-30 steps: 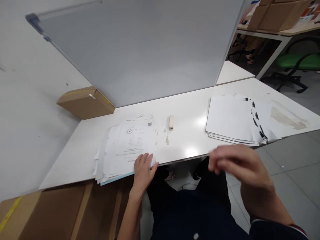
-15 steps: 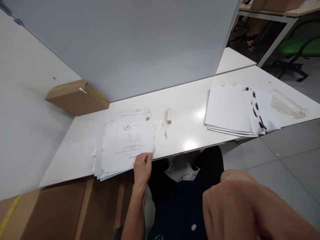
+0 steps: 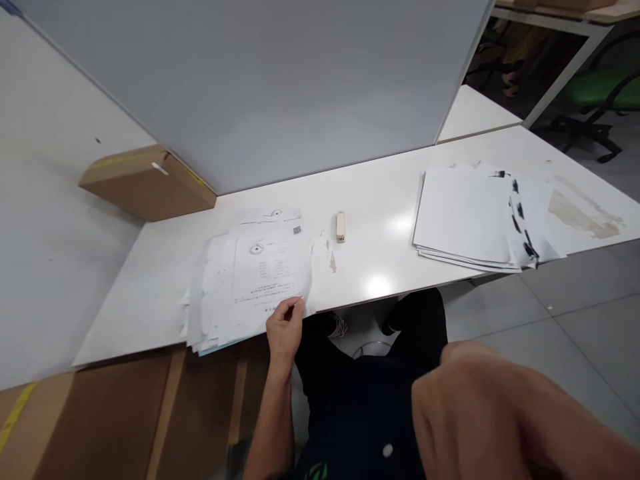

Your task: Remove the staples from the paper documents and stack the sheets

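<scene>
My left hand (image 3: pixel 285 333) is at the table's front edge, thumb and fingertips pinched on the near right corner of a printed sheet (image 3: pixel 267 267). That sheet lies on an uneven stack of papers (image 3: pixel 213 293), with a bluish edge showing underneath. Close to the camera, my right hand (image 3: pixel 480 407) is raised and curled like a fist, knuckles towards me. Its fingertips are hidden, so what it may hold does not show. Right of the printed sheets lies a small cream block (image 3: pixel 341 227), perhaps a mini stapler.
A pile of blank-faced sheets (image 3: pixel 463 213) with black marks along its right edge lies on the white table (image 3: pixel 375 253). A cardboard box (image 3: pixel 150 183) stands at the back left, against a grey partition (image 3: pixel 280 87). Larger cartons (image 3: pixel 100 413) are below the table. A green chair (image 3: pixel 605 90) is far right.
The left thumb and forefinger have shifted slightly, and the sheet's corner now shows lifted a little between them. My right hand stays raised and curled. The view has tilted slightly.
</scene>
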Motion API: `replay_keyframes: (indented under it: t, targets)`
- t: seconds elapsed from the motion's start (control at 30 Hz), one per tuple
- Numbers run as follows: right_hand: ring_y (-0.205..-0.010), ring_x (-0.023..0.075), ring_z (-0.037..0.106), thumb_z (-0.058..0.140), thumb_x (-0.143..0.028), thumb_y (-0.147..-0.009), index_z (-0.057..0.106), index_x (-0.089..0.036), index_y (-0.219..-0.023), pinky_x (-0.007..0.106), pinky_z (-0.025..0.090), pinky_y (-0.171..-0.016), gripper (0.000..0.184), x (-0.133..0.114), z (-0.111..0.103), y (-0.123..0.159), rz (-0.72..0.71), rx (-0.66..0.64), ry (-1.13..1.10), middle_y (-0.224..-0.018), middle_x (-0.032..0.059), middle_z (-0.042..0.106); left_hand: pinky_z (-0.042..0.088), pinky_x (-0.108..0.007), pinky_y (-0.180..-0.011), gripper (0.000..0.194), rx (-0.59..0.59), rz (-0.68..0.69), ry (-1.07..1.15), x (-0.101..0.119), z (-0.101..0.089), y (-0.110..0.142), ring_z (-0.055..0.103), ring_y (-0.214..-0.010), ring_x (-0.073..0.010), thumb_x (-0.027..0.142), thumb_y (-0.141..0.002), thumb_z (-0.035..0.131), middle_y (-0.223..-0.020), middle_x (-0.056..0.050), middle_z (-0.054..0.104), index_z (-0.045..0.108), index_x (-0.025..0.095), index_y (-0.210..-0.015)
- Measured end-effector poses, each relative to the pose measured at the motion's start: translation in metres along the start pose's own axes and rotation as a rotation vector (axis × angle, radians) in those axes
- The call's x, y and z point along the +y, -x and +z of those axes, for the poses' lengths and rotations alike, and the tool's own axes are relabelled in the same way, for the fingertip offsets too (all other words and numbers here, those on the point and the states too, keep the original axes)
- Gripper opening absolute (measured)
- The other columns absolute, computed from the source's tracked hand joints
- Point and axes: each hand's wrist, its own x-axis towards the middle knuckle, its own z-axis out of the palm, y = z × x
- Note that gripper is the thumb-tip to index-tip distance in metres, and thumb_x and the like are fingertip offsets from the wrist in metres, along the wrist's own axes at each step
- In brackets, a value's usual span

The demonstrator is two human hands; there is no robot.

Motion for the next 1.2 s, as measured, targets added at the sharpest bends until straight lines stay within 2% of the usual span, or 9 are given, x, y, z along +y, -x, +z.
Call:
replay_keyframes:
  t: [0.1, 0.2, 0.3, 0.37, 0.6, 0.83, 1.03, 1.13, 1.2]
  targets:
    - [-0.041, 0.0086, 0.050, 0.045, -0.065, -0.077, 0.058, -0.026, -0.070, 0.020, 0.040, -0.041, 0.042, 0.043, -0.006, -0.022, 0.007, 0.094, -0.097, -0.053, -0.0018, 0.058, 0.046, -0.026, -0.064, 0.025, 0.019, -0.046, 0.088, 0.002, -0.003, 0.001, 0.057, -0.066, -0.0148, 0.040, -0.072, 0.060, -0.068, -0.001, 0.064, 0.068, 0.016, -0.076]
    - [-0.040, 0.0059, 0.046, 0.049, -0.052, -0.083, 0.053, -0.020, -0.078, 0.019, 0.038, -0.041, 0.032, 0.112, -0.003, -0.050, 0.268, 0.450, -0.295, -0.059, -0.0032, 0.057, 0.044, -0.023, -0.059, 0.026, 0.062, -0.084, 0.166, 0.006, -0.005, 0.005, 0.054, -0.060, -0.0122, 0.040, -0.072, 0.061, -0.062, 0.000, 0.060, 0.067, 0.014, -0.074]
    - [-0.038, 0.0064, 0.049, 0.051, -0.054, -0.081, 0.055, -0.016, -0.081, 0.018, 0.033, -0.035, 0.038, 0.174, 0.004, -0.066, 0.521, 0.426, -0.347, -0.058, -0.0013, 0.058, 0.046, -0.024, -0.065, 0.023, 0.109, -0.056, 0.232, 0.012, -0.005, 0.011, 0.055, -0.066, -0.0127, 0.037, -0.072, 0.063, -0.067, 0.000, 0.062, 0.066, 0.015, -0.073]
    - [-0.040, 0.0078, 0.053, 0.045, -0.057, -0.083, 0.057, -0.014, -0.086, 0.018, 0.037, -0.036, 0.045, 0.196, 0.008, -0.070, 0.583, 0.405, -0.382, -0.061, 0.0011, 0.060, 0.046, -0.024, -0.066, 0.018, 0.121, -0.004, 0.246, 0.017, -0.004, 0.016, 0.056, -0.067, -0.0123, 0.034, -0.072, 0.064, -0.067, 0.000, 0.061, 0.064, 0.016, -0.071]
    - [-0.049, 0.0119, 0.061, 0.036, -0.062, -0.085, 0.058, -0.012, -0.091, 0.023, 0.050, -0.046, 0.055, 0.192, 0.005, -0.082, 0.618, 0.356, -0.550, -0.074, 0.0082, 0.066, 0.043, -0.024, -0.062, 0.019, 0.047, 0.222, 0.120, 0.028, 0.011, 0.037, 0.053, -0.062, -0.0111, 0.030, -0.074, 0.064, -0.063, 0.001, 0.056, 0.057, 0.018, -0.061]
    - [-0.048, 0.0132, 0.061, 0.038, -0.067, -0.081, 0.055, -0.014, -0.086, 0.024, 0.051, -0.044, 0.056, 0.204, 0.002, -0.084, 0.699, 0.407, -0.548, -0.071, 0.0085, 0.066, 0.036, -0.021, -0.052, 0.033, 0.025, 0.016, 0.170, 0.023, 0.018, 0.030, 0.040, -0.053, -0.0085, 0.042, -0.074, 0.061, -0.052, 0.005, 0.043, 0.048, 0.018, -0.055]
    - [-0.047, 0.0131, 0.058, 0.030, -0.071, -0.081, 0.059, -0.013, -0.083, 0.026, 0.053, -0.048, 0.064, 0.206, -0.004, -0.078, 0.708, 0.431, -0.544, -0.064, 0.0090, 0.065, 0.039, -0.023, -0.053, 0.040, 0.124, -0.148, 0.394, 0.014, 0.010, 0.019, 0.048, -0.057, -0.0115, 0.052, -0.081, 0.047, -0.059, 0.001, 0.052, 0.057, 0.016, -0.066]
    - [-0.048, 0.0140, 0.058, 0.030, -0.073, -0.079, 0.059, -0.014, -0.082, 0.027, 0.053, -0.049, 0.066, 0.206, -0.008, -0.082, 0.732, 0.451, -0.519, -0.063, 0.0081, 0.063, 0.041, -0.023, -0.058, 0.033, 0.133, -0.031, 0.311, 0.019, 0.009, 0.025, 0.049, -0.060, -0.0116, 0.044, -0.082, 0.050, -0.060, 0.001, 0.053, 0.055, 0.017, -0.064]
    - [-0.047, 0.0139, 0.057, 0.034, -0.074, -0.077, 0.057, -0.015, -0.079, 0.027, 0.051, -0.046, 0.063, 0.207, -0.010, -0.086, 0.741, 0.466, -0.497, -0.060, 0.0061, 0.061, 0.042, -0.024, -0.060, 0.029, 0.037, 0.153, 0.216, 0.025, 0.012, 0.032, 0.050, -0.061, -0.0115, 0.037, -0.083, 0.051, -0.061, 0.001, 0.053, 0.053, 0.018, -0.061]
